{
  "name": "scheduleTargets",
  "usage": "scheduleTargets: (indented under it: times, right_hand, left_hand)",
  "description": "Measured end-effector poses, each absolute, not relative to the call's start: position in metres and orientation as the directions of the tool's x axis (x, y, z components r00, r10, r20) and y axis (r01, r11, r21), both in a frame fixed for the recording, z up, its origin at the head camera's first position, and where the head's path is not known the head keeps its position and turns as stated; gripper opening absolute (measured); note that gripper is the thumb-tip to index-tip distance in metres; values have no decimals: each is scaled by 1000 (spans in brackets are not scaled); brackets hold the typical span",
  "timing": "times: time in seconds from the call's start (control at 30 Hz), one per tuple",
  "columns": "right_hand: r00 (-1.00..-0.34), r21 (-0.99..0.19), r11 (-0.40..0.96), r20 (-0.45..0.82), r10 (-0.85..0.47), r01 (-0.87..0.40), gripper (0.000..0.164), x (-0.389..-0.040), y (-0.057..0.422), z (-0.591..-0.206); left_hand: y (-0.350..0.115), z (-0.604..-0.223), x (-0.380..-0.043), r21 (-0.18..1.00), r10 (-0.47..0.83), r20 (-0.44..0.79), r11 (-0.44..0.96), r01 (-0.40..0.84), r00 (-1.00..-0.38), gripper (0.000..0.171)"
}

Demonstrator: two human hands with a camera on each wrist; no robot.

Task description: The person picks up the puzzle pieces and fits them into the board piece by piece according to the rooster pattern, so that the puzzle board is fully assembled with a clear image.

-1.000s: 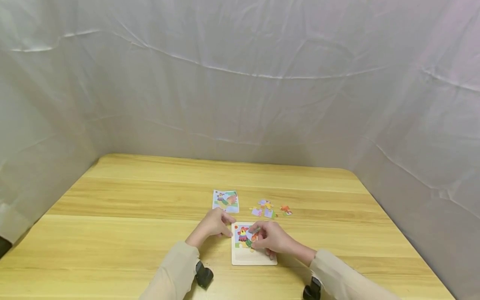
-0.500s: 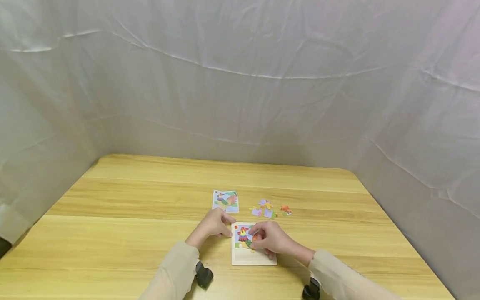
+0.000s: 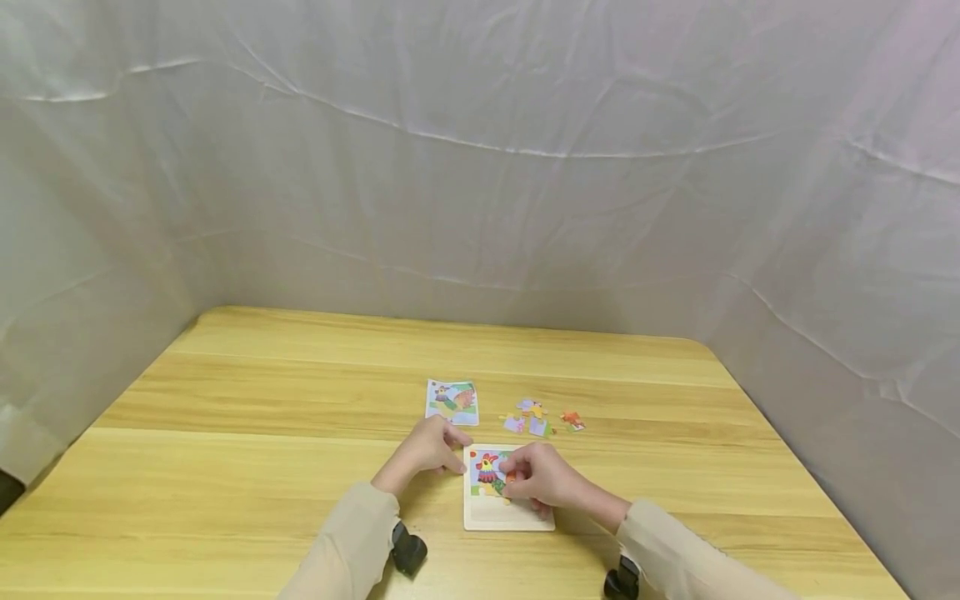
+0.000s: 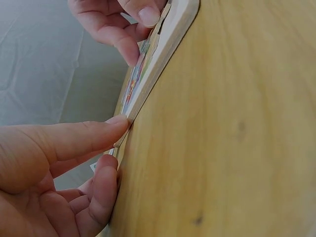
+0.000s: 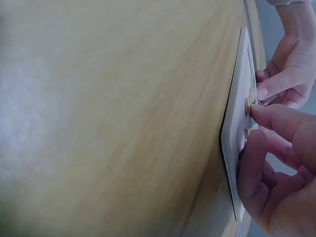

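Note:
A pale wooden puzzle tray (image 3: 501,520) lies flat on the table, its upper part filled with rooster picture pieces (image 3: 487,468). At the tray's upper left corner, my left hand (image 3: 429,445) holds the frame between thumb and forefinger. The left thumb (image 4: 101,136) lies against the frame's edge. My right hand (image 3: 549,477) reaches over the tray's right side, pinching a jigsaw piece with thumb and forefinger; most of that piece is hidden. Beside the right thumb, a yellowish piece edge (image 5: 248,105) shows above the bare lower part of the tray.
Behind the tray lie several loose jigsaw pieces (image 3: 538,427), with orange ones (image 3: 572,419) farther right. A rooster picture card (image 3: 452,403) rests beyond the left hand. Grey sheeting (image 3: 480,208) surrounds the wooden table (image 3: 262,467) at the back and sides.
The right hand's fingers shift very slightly over the same spot on the tray. The left hand stays at the corner, and the loose pieces and card stay in place.

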State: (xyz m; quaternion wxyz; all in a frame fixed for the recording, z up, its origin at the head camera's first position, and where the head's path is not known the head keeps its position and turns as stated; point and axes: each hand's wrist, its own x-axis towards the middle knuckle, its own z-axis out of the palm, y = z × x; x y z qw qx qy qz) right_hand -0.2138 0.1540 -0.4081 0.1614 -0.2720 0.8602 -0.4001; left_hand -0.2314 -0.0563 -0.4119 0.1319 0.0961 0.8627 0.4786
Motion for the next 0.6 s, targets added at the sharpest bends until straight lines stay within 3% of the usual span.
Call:
scheduleTargets:
  times: [0.6]
  right_hand:
    - [-806,-733,563,-34,-592,-382,15,-215,152,-410]
  left_hand:
    - [-57,-411,-230,853,296,-124,520,51,-947,33]
